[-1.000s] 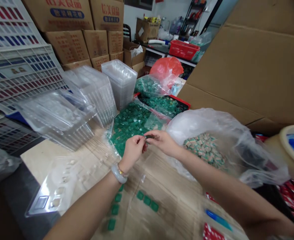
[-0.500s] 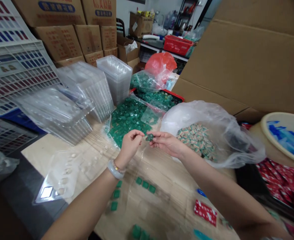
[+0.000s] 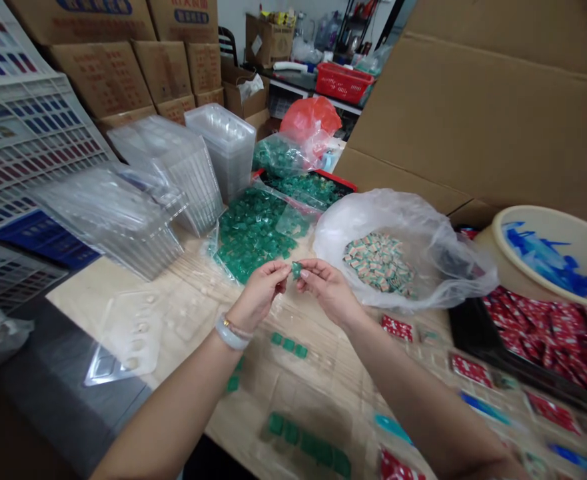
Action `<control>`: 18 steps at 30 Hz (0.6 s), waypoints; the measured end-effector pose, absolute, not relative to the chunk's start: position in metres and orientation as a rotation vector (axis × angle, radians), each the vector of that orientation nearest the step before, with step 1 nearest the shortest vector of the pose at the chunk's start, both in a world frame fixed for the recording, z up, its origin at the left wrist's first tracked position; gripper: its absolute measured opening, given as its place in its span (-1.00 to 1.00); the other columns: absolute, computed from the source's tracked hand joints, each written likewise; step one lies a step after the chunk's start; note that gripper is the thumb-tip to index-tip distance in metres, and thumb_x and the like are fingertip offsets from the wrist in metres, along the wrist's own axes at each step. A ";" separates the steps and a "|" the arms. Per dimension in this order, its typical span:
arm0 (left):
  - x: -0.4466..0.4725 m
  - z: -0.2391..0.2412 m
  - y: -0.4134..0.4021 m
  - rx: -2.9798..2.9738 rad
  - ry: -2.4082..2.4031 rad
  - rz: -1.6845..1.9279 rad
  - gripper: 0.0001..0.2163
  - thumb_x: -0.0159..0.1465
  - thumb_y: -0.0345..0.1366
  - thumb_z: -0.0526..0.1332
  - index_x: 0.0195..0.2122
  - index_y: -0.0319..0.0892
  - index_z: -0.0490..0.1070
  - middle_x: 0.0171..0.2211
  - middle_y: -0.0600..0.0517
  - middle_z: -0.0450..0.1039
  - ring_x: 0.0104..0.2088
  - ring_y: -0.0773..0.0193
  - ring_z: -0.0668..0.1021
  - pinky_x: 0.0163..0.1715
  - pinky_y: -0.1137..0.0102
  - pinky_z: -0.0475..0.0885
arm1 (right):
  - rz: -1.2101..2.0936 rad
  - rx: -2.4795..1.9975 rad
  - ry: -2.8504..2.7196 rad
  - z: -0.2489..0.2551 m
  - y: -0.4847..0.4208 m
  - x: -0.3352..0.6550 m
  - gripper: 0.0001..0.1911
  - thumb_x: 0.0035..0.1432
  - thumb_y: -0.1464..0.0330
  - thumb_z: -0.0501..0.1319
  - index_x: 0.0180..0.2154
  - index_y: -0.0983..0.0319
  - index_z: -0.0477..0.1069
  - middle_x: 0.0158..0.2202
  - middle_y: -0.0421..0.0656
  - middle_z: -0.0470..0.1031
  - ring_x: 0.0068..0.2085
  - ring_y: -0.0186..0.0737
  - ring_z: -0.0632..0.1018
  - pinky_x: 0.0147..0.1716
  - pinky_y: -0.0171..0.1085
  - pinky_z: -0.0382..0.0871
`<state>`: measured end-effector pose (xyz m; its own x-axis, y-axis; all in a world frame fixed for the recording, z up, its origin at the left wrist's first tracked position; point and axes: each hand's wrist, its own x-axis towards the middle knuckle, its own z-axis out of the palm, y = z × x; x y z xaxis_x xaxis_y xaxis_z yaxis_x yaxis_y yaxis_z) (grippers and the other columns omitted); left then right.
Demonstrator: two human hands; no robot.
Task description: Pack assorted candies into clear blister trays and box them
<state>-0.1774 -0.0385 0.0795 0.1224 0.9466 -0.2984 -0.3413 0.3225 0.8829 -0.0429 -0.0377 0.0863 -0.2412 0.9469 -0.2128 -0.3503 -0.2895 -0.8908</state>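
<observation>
Both hands meet over the table, pinching one small green translucent piece (image 3: 296, 270) between them. My left hand (image 3: 266, 287) has its thumb and forefinger closed on the piece's left edge. My right hand (image 3: 326, 287) grips the same piece from the right with its fingertips. Just beyond lies a spread of similar green pieces (image 3: 253, 230) on clear plastic. Below the hands, a short row of green squares (image 3: 288, 344) sits in a clear tray, and another green row (image 3: 308, 445) lies nearer to me.
Stacked clear plastic trays (image 3: 118, 213) stand at the left. A white plastic bag (image 3: 403, 207) holds several small tan-and-green pieces. At right are a cream tub (image 3: 498, 247) with blue items and a black tray (image 3: 466, 340) of red packets. Cardboard (image 3: 483, 113) rises behind.
My hands have come together, and the left fingers now touch the green piece that the right hand held. The view has shifted, showing more red packets and blue items at right.
</observation>
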 end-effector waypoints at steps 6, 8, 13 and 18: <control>-0.180 0.084 -0.050 0.690 0.823 1.009 -0.84 0.01 -0.24 0.24 -0.51 -0.24 0.33 -0.55 0.08 0.33 -0.52 0.42 0.37 -0.45 0.47 0.25 | 1.959 -0.884 -0.509 0.076 -0.047 -0.052 -0.80 -0.13 0.41 0.25 -0.35 0.20 0.36 -0.54 -0.29 0.38 -0.54 -0.46 0.35 -0.52 -0.41 0.24; -0.182 0.084 -0.052 0.765 0.884 0.997 -0.85 0.03 -0.25 0.22 -0.53 -0.24 0.32 -0.57 0.09 0.31 -0.54 0.43 0.35 -0.47 0.48 0.24 | 2.014 -0.872 -0.514 0.076 -0.051 -0.050 -0.78 -0.12 0.43 0.22 -0.31 0.19 0.36 -0.52 -0.28 0.38 -0.52 -0.44 0.36 -0.51 -0.40 0.25; -0.176 0.084 -0.059 0.934 0.985 0.975 -0.87 0.02 -0.31 0.20 -0.57 -0.24 0.31 -0.60 0.13 0.22 -0.56 0.46 0.27 -0.52 0.52 0.18 | 2.045 -0.881 -0.524 0.081 -0.063 -0.035 -0.86 -0.10 0.43 0.20 -0.37 0.19 0.35 -0.54 -0.28 0.34 -0.54 -0.44 0.31 -0.56 -0.41 0.20; -0.171 0.090 -0.085 0.908 0.809 0.901 -0.87 0.07 -0.29 0.15 -0.55 -0.22 0.26 -0.56 0.11 0.21 -0.51 0.43 0.29 -0.46 0.49 0.21 | 1.865 -0.975 -0.567 0.073 -0.095 -0.003 -0.90 -0.03 0.33 0.17 -0.50 0.20 0.30 -0.57 -0.28 0.25 -0.58 -0.46 0.24 -0.61 -0.41 0.14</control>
<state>-0.1706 -0.0853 0.0896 0.3967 0.8966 -0.1969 -0.2921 0.3267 0.8989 -0.0031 -0.0951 0.0728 -0.2569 0.8850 -0.3883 -0.5190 -0.4653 -0.7170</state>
